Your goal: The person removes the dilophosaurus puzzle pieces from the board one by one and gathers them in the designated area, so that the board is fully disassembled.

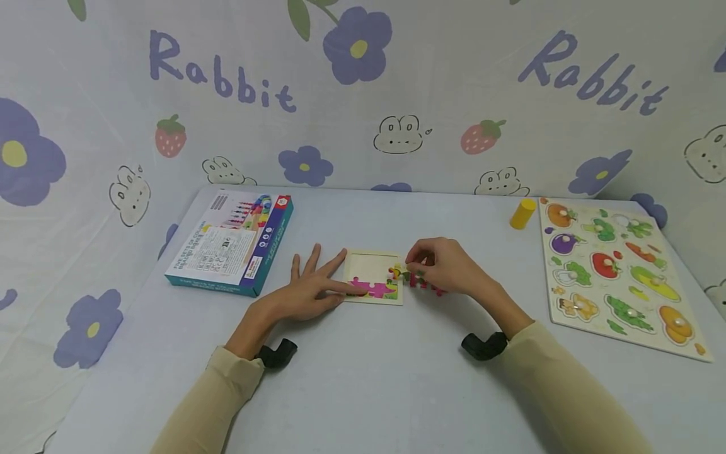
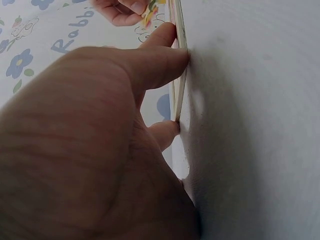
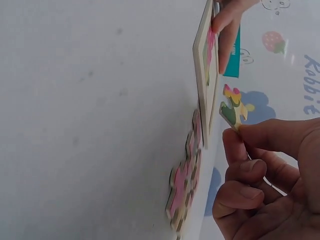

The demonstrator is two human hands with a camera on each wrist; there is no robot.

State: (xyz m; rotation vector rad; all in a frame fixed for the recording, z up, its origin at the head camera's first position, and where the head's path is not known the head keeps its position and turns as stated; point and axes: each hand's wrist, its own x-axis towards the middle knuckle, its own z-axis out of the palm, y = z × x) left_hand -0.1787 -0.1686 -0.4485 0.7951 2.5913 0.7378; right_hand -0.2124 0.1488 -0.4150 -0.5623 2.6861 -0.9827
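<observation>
Puzzle piece [image 3: 231, 111], thin, knobbed and yellow-green, sat pinched between thumb and finger of the right hand [image 1: 445, 265], above the right edge of a squarish wooden tray [image 1: 371, 265]. Its free end pointed leftward; fingertips made its long axis hard to judge. The left hand [image 1: 309, 290] lay spread, touching the tray. Loose pink pieces [image 3: 180, 187] were partly hidden.
</observation>
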